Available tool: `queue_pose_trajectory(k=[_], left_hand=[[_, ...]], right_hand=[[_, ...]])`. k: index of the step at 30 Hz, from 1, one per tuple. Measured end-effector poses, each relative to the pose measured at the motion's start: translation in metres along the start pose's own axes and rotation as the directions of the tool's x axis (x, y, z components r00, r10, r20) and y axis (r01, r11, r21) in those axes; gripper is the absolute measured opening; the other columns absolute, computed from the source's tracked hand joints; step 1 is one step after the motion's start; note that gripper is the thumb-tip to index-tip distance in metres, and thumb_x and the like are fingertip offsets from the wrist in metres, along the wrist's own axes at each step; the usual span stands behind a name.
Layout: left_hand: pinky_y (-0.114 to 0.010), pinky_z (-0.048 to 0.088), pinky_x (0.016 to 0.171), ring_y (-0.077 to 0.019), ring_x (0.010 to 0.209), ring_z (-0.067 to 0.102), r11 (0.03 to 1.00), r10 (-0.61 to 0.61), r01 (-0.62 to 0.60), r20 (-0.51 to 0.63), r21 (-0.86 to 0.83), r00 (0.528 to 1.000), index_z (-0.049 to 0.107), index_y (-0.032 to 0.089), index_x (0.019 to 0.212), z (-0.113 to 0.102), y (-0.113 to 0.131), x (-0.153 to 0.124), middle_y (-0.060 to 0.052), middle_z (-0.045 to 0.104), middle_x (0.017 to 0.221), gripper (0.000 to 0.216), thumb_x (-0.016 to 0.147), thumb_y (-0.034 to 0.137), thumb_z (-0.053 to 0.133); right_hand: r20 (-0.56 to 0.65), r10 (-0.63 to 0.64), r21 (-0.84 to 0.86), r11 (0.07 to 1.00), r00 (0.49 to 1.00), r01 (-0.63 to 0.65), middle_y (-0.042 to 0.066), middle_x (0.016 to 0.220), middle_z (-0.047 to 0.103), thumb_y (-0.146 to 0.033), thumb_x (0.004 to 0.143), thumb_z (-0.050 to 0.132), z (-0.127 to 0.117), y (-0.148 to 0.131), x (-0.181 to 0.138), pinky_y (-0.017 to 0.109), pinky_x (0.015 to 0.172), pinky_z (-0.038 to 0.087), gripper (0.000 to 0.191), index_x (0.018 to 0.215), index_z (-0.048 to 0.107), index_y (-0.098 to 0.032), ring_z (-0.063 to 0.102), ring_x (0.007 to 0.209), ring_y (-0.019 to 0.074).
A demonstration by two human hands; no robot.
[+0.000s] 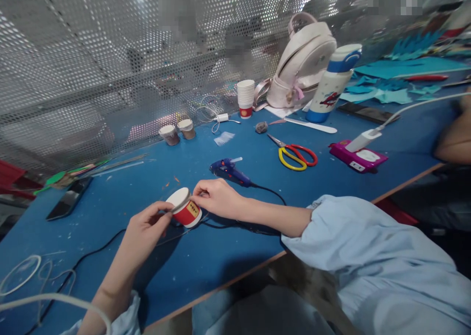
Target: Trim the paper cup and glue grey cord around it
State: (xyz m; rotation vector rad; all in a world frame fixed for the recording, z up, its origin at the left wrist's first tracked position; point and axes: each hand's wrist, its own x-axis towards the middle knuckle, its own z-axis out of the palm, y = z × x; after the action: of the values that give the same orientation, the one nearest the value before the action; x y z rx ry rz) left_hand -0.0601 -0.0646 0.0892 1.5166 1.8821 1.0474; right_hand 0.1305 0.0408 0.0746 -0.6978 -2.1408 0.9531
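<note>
A short red-and-white paper cup [186,213] stands near the front of the table, and a thin grey cord [181,205] runs around it just below the top. My left hand [149,222] pinches the cup's left side at the rim, thumb and fingers closed. On the right side, my right hand [217,197] has its fingertips pinched at the cord against the rim; the exact hold is partly hidden. Just behind my right hand lies a blue glue gun [230,172] with a clear glue stick in it. Scissors [292,153] with red and yellow handles lie farther right.
Two small covered cups [169,135], a cup stack [246,99] and a grey ball [261,127] stand toward the back. A bottle [331,87], backpack [303,65] and pink power strip [356,156] are right. A phone [69,199] lies left; black cable [99,249] crosses the front.
</note>
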Motion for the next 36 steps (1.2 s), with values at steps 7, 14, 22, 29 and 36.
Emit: queue_pose_trajectory(k=[7,14,22,29,36], left_hand=[[-0.022,0.042,0.048,-0.0128,0.049,0.052,0.999,0.031,-0.03,-0.014,0.044,0.999,0.075,0.018,0.086,-0.002,0.012,-0.001,0.001,0.061,0.056,0.028,0.075,0.041,0.061],[-0.023,0.042,0.043,-0.0129,0.043,0.053,0.982,0.053,-0.061,0.047,0.178,0.997,0.077,0.019,0.085,-0.006,0.022,-0.004,-0.002,0.069,0.064,0.036,0.077,0.051,0.062],[-0.023,0.041,0.043,-0.0103,0.039,0.051,0.964,0.121,-0.147,0.127,0.221,0.984,0.072,0.021,0.081,-0.014,0.029,0.002,-0.001,0.07,0.07,0.027,0.08,0.045,0.061],[-0.023,0.035,0.044,-0.0129,0.041,0.048,0.977,0.046,-0.071,0.123,0.201,0.991,0.069,0.019,0.083,-0.001,0.031,0.018,0.004,0.053,0.044,0.029,0.078,0.046,0.058],[-0.022,0.036,0.049,-0.0119,0.047,0.048,0.99,0.017,-0.041,0.168,0.138,0.986,0.063,0.018,0.072,0.007,0.027,0.023,0.003,0.056,0.048,0.026,0.076,0.043,0.058]], right_hand=[[-0.002,-0.078,-0.074,0.994,0.997,0.078,-0.002,0.069,0.061,-0.015,0.086,0.064,0.002,0.001,-0.001,0.02,0.06,0.033,0.009,0.078,0.068,-0.015,0.048,0.06,0.0081],[0.004,-0.171,-0.136,0.976,0.985,0.17,0.001,0.074,0.065,-0.016,0.089,0.061,0.006,0.001,-0.003,0.022,0.062,0.034,0.01,0.081,0.067,-0.015,0.051,0.065,0.0101],[-0.004,-0.299,-0.174,0.94,0.954,0.294,0.005,0.083,0.069,-0.017,0.093,0.057,0.006,0.0,-0.007,0.023,0.065,0.038,0.011,0.085,0.065,-0.015,0.06,0.075,0.0138],[-0.072,-0.345,-0.229,0.919,0.936,0.321,0.005,0.082,0.068,-0.02,0.095,0.054,0.002,0.009,-0.003,0.023,0.067,0.039,0.016,0.084,0.064,-0.015,0.062,0.076,0.0136],[-0.031,-0.336,-0.327,0.894,0.941,0.308,0.005,0.085,0.07,-0.016,0.094,0.054,0.0,0.013,-0.001,0.023,0.066,0.039,0.015,0.084,0.065,-0.015,0.063,0.079,0.0149]])
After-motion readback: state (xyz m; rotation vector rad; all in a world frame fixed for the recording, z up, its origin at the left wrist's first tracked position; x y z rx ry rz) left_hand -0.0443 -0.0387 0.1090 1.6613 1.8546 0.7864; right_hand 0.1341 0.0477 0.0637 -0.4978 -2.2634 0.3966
